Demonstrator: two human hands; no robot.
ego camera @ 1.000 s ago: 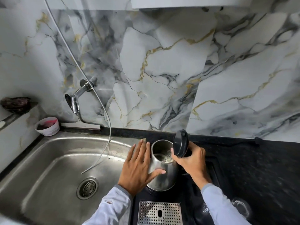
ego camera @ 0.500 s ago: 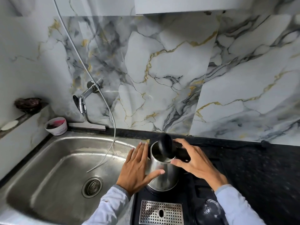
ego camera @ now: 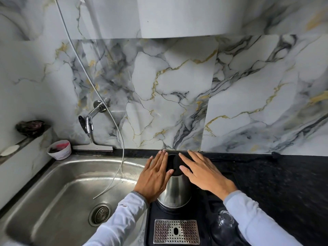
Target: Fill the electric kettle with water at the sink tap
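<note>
The steel electric kettle (ego camera: 175,190) stands upright on its black base on the counter, just right of the sink (ego camera: 53,189). Its black lid (ego camera: 174,165) is down on the opening. My left hand (ego camera: 154,176) lies flat against the kettle's left side, fingers straight and thumb across the front near the top. My right hand (ego camera: 204,173) rests palm down over the lid's right part and hides the handle; its fingers are stretched out. The chrome tap (ego camera: 88,119) sticks out of the marble wall above the sink's back left, and no water runs from it.
A thin white hose (ego camera: 117,132) hangs from above into the sink near the drain (ego camera: 101,214). A small white cup (ego camera: 59,150) sits at the sink's back left corner. A perforated metal grate (ego camera: 175,231) and an upturned glass (ego camera: 224,221) lie in front of the kettle on the black counter (ego camera: 284,183).
The lid, upright a second ago, has been swung down onto the kettle by my right hand, which now lies flat over it. My left hand stayed against the kettle's side.
</note>
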